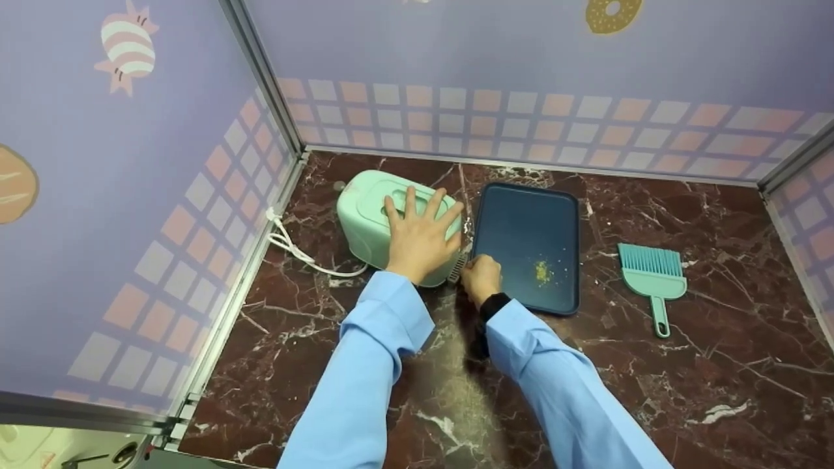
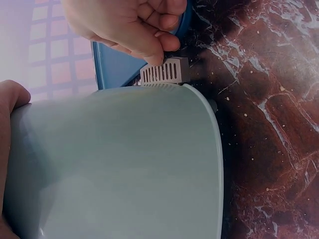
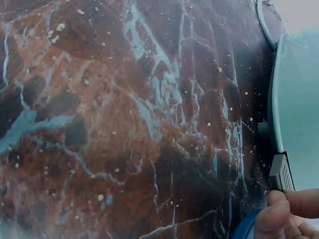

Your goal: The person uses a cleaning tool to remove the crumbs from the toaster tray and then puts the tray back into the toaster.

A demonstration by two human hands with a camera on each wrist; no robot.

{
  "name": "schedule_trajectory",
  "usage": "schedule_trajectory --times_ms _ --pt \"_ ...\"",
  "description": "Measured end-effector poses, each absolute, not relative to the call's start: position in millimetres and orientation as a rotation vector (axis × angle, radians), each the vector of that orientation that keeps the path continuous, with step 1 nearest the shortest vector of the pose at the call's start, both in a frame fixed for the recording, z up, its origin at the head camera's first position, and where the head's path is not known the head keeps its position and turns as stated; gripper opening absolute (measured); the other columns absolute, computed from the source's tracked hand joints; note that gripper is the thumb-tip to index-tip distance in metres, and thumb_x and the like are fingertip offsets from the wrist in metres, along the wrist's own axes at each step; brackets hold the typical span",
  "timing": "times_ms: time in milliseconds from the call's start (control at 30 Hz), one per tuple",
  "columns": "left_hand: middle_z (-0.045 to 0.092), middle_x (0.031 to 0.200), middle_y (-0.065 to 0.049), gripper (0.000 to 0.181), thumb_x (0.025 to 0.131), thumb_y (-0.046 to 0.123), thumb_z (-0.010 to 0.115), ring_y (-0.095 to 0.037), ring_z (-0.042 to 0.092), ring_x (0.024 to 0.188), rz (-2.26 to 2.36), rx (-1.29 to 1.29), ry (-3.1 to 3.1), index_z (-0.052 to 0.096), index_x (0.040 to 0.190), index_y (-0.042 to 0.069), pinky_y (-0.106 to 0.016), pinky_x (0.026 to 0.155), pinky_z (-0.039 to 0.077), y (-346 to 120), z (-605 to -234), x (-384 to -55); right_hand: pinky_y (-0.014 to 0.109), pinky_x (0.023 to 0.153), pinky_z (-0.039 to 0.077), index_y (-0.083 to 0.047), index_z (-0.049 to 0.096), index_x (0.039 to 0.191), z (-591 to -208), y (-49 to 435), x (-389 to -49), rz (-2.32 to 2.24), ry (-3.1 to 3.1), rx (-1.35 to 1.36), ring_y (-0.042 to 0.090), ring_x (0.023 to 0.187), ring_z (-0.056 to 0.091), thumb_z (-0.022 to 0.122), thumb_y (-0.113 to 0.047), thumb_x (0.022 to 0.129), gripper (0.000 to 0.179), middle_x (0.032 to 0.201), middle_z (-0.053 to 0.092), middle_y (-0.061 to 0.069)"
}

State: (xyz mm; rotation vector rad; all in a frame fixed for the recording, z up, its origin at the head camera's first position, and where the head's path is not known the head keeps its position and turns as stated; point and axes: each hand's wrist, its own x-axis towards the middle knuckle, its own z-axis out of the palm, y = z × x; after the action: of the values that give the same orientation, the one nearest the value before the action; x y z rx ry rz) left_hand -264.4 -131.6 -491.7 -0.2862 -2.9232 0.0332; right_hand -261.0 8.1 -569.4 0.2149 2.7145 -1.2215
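A mint-green toaster (image 1: 365, 225) stands at the left of the tabletop. My left hand (image 1: 422, 241) lies on its top with fingers spread, partly hiding the top opening. At the toaster's right end, a slotted grey crumb tray (image 2: 167, 71) sticks out near the base. My right hand (image 1: 482, 277) pinches the edge of this crumb tray between thumb and fingers, seen closely in the left wrist view. Beside that hand lies a dark blue serving tray (image 1: 524, 221) with a small pile of yellowish crumbs (image 1: 543, 272) on it.
A mint-green brush (image 1: 653, 277) lies to the right of the blue tray. The toaster's white cord (image 1: 303, 255) runs left to the wall. Patterned panels enclose the marble tabletop (image 1: 717, 365) at the left, back and right. Tiny crumbs dot the marble.
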Motion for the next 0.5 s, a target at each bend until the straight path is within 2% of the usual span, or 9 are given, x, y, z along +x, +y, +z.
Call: schedule_trajectory --times_ms 133,367,500 --pt "0.03 0.166 0.004 0.053 0.102 0.058 0.048 -0.05 0.019 0.152 0.04 -0.287 -2.926 0.039 0.154 0.045 -0.079 0.113 0.01 -131.1 -491.6 -264.4 0.028 0.045 0.038 -0.02 0.043 0.047 -570.1 9.2 -260.4 -1.172 2.772 0.192 0.013 0.034 0.045 0.056 -0.004 0.09 0.048 0.041 0.044 -0.003" --pt "0.028 0.167 0.005 0.054 0.103 0.059 0.045 -0.05 0.018 0.152 0.067 -0.283 -2.932 0.038 0.154 0.046 -0.079 0.113 0.01 -131.3 -491.4 -265.4 0.033 0.053 0.03 -0.019 0.037 0.047 -570.2 10.2 -258.9 -1.151 2.855 0.099 0.017 0.045 0.031 0.059 -0.003 0.088 0.049 0.046 0.032 -0.004" --pt "0.028 0.167 0.005 0.053 0.103 0.059 0.045 -0.05 0.019 0.152 0.07 -0.283 -2.929 0.038 0.154 0.046 -0.079 0.113 0.011 -131.5 -491.3 -265.5 0.034 0.054 0.031 -0.019 0.036 0.047 -571.2 9.2 -258.8 -1.151 2.843 0.112 0.019 0.048 0.033 0.06 -0.004 0.089 0.05 0.047 0.032 -0.004"
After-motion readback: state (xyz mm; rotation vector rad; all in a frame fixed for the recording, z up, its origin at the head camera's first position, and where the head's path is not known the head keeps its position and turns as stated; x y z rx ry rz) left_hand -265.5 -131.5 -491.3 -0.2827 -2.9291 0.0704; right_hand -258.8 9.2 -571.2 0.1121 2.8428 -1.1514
